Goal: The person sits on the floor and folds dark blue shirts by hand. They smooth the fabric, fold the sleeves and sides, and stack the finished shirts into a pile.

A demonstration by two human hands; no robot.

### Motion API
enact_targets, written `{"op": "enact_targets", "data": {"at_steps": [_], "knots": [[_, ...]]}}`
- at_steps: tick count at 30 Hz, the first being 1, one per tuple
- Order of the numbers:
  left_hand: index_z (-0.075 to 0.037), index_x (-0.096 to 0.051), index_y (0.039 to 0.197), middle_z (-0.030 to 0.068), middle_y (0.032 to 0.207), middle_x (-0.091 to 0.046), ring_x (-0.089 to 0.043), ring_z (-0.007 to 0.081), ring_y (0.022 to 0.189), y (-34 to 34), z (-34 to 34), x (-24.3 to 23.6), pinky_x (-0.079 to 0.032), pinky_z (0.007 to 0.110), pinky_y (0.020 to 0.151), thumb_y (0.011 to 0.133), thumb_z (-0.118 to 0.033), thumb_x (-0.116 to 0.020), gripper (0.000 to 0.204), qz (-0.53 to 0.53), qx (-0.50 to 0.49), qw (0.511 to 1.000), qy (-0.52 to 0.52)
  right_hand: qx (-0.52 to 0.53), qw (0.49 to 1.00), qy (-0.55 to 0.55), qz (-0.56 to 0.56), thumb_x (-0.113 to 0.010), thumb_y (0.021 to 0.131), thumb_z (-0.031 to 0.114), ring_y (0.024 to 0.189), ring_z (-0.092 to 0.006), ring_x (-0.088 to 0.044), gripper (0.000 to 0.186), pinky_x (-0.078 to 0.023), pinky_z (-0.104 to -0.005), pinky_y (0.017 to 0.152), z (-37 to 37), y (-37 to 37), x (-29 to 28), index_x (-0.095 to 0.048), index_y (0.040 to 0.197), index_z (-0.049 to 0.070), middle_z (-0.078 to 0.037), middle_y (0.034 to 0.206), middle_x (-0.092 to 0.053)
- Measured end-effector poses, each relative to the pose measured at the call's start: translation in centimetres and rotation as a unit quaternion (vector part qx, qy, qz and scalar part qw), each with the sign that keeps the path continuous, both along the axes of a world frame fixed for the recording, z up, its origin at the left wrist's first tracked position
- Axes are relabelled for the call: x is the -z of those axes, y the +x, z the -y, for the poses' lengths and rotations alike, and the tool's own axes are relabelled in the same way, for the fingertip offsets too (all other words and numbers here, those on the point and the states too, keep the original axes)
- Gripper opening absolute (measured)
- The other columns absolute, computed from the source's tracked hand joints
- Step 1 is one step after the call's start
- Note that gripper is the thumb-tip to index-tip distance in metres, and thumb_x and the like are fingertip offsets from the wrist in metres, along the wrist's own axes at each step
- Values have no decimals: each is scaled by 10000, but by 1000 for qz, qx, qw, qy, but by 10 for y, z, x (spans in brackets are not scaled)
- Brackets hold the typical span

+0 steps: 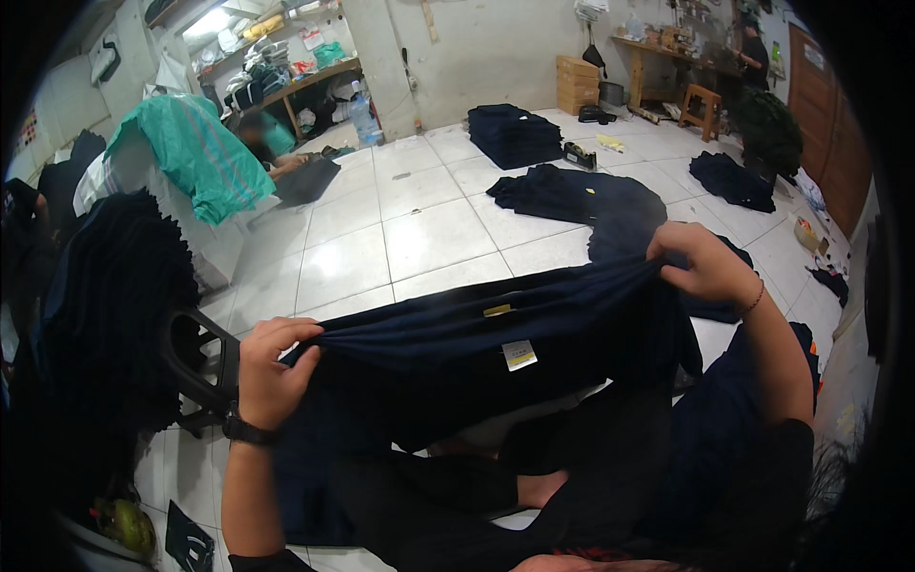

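The person is sitting on the white tiled floor (419,238), holding a dark navy shirt (477,348) stretched out across the lap. The left hand (272,367) is pinching one end of the shirt's upper edge, fingers closed tight on bunched cloth. The right hand (705,262) is gripping the other end higher up, fingers also clamped on the fabric. A small white tag (519,355) and a yellow neck label (497,310) are showing near the middle, so the collar side is probably facing up.

The shirt is sagging between the two hands and hanging loose below, so it is looking soft, light and floppy, not slippery. It should be taking a pinch anywhere; holding at the shoulder ends as now is likely keeping it spread flat.

Around: a loose pile of dark garments (581,195) is lying on the floor just beyond the shirt, a folded stack (515,133) is sitting farther back, another dark garment (732,179) is lying to the right. A tall pile of dark cloth (110,305) is standing at the left. Another person (262,138) is working on the floor in the back left, beside a green plastic cover (195,153).
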State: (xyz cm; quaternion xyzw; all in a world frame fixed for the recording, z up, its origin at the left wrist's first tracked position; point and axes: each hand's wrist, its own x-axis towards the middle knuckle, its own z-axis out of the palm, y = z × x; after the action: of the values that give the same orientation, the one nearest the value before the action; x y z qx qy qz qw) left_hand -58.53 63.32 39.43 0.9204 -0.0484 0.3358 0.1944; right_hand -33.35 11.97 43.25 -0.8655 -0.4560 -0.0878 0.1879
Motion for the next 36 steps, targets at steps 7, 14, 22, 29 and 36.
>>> {"op": "enact_targets", "data": {"at_steps": [7, 14, 22, 29, 36], "knots": [[-24, -802, 1032, 104, 1037, -815, -760, 241, 928, -6, 1, -31, -546, 331, 856, 802, 29, -792, 236, 19, -3, 999, -44, -20, 999, 37, 11, -699, 802, 5, 954, -287, -707, 246, -543, -389, 910, 16, -16, -35, -729, 1045, 20, -119, 973, -742], [-64, -725, 1244, 112, 1044, -722, -680, 309, 1003, -9, 21, -60, -480, 393, 932, 816, 86, -674, 456, -2, -69, 992, 105, 16, 997, 46, -54, -694, 855, 19, 1011, -316, -695, 320, -539, -407, 942, 0, -33, -62, -690, 1174, 33, -133, 1024, -716], [-34, -694, 1122, 166, 1259, -636, -617, 363, 1164, -9, 15, -59, -436, 444, 962, 839, 81, -643, 309, -22, -143, 973, 183, 22, 994, -53, 90, -649, 925, 8, 1186, -380, -625, 301, -504, -461, 1025, 2, -12, -40, -626, 1224, 40, -179, 1196, -673], [-40, -757, 1061, 118, 1172, -756, -627, 330, 1197, 32, -8, -63, -407, 430, 1027, 837, 7, -700, 236, 68, -26, 986, 153, -25, 998, 51, 40, -612, 929, -10, 1098, -435, -669, 266, -525, -479, 992, -4, 29, -28, -628, 1193, 11, -220, 1089, -697], [-127, -761, 1064, 124, 957, -737, -673, 348, 1019, 137, -110, -115, -474, 554, 939, 865, -29, -611, 268, 92, -205, 894, 388, 3, 966, 40, 256, -554, 974, 23, 1059, -435, -703, 245, -558, -488, 942, -82, 179, -81, -685, 1179, 52, -251, 1087, -722]]}}
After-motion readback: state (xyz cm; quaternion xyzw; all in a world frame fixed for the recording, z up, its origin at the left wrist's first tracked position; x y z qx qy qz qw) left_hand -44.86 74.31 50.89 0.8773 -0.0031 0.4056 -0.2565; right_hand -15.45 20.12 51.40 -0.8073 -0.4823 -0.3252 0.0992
